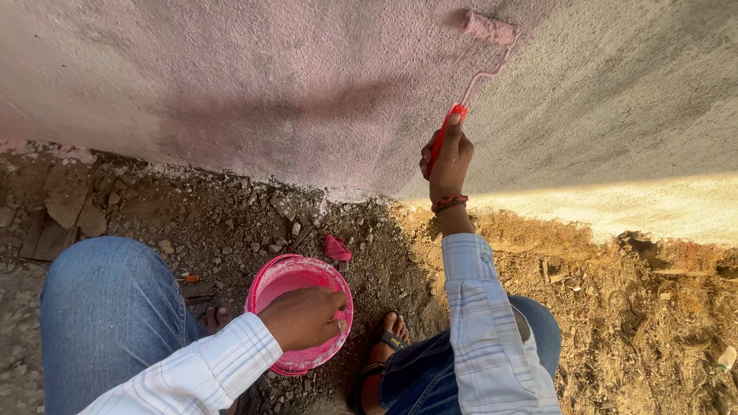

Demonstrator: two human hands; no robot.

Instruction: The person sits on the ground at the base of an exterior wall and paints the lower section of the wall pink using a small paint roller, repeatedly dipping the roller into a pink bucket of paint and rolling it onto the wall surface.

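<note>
1. Pink paint covers the left part of the rough plastered wall (251, 72) in the head view; the right part is bare grey, with a sunlit band low down.
2. The right hand (447, 163) is raised to the wall, fingers wrapped tight around the red handle of a paint roller (489, 28), thumb laid along the handle.
3. The roller's pink-soaked sleeve presses against the wall at the edge between painted and bare plaster, well above the hand, joined to the handle by a thin bent wire.
4. A beaded bracelet (450, 204) sits on that wrist, above a white striped shirt cuff.
5. The left hand (304, 317) grips the near rim of a pink paint bucket (289, 278), fingers curled over the edge; the bucket is held low between the knees, over the ground.
6. Blue jeans cover both legs, and a foot in a dark sandal (387, 343) stands just right of the bucket.
7. Stony, rubble-strewn dirt (221, 219) runs along the wall's foot, with a pink scrap (336, 249) lying near the bucket.
</note>
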